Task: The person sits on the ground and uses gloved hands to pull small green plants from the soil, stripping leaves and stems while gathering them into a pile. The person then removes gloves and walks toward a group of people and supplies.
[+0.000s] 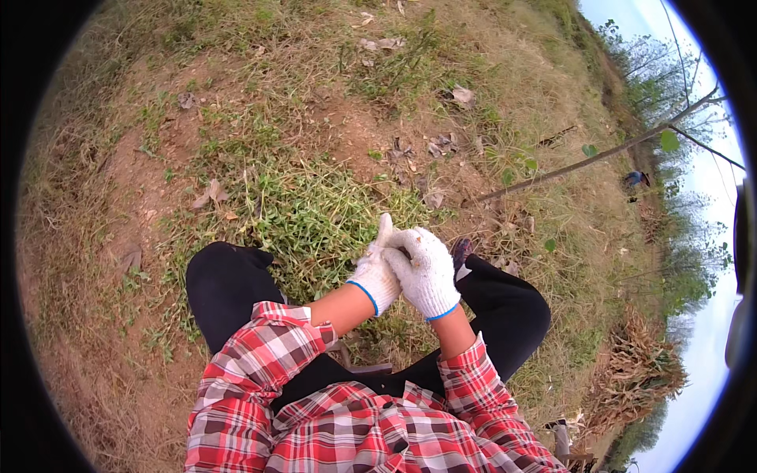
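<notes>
Both of my hands wear white knit work gloves with blue cuff edges and meet in front of my lap. My left hand (378,266) has one finger or thumb pointing up; its other fingers are hidden behind the right. My right hand (423,272) has its fingers curled against the left glove, touching it near the base of that raised digit. No tool shows in either hand. Just beyond them, between my knees, lies a heap of cut green plants (313,219) with leaves and pale stems.
A thin bare tree stem (568,170) slants up at the right, beside dry leaves (464,96). Dry grass and reddish soil (142,171) surround the heap. A bundle of dry stalks (639,372) stands at the lower right. Another person (636,178) is far off at the right.
</notes>
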`<state>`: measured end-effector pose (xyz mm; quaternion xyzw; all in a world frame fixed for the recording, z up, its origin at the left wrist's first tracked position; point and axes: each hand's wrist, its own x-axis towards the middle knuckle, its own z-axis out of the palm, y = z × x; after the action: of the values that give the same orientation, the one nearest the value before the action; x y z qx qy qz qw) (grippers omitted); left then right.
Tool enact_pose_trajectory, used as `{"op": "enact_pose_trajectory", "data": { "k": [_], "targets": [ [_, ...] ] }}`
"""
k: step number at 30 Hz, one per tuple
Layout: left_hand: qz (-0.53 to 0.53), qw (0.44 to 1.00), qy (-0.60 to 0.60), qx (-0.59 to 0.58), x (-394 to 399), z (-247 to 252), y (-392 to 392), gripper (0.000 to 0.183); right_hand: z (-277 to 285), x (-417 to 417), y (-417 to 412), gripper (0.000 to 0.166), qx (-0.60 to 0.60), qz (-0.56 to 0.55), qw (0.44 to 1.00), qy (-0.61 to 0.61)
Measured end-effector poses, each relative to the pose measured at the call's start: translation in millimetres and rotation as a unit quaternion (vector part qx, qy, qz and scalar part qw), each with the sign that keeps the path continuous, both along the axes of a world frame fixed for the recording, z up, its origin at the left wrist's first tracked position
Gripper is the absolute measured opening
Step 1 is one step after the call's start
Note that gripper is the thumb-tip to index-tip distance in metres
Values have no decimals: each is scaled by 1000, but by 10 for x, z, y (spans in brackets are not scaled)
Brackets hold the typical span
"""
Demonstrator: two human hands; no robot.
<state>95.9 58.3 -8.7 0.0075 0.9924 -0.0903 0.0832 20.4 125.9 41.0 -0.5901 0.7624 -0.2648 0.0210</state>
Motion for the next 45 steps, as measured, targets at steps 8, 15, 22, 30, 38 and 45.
{"op": "enact_pose_trajectory", "data": {
  "k": [8,15,22,30,38,45],
  "targets": [
    [42,996,64,42,-38,91,-16,28,-129,-590,250,22,-39,-180,983,7],
    [38,994,9,100,-177,-177,104,39,-137,-286,68,17,22,-40,991,-128],
    [24,999,-10,32,-53,89,51,34,-172,-626,175,17,-36,-188,981,-34],
    [6,998,14,65,-67,-31,74,33,-181,-119,49,13,-32,-41,997,-62],
    [246,560,228,757,-81,3,-246,50,-726,-742,448,44,-43,-238,809,-536],
    [240,1,162,957,-122,-30,-385,50,-539,-270,259,32,-75,-149,696,-699]
  ]
}}
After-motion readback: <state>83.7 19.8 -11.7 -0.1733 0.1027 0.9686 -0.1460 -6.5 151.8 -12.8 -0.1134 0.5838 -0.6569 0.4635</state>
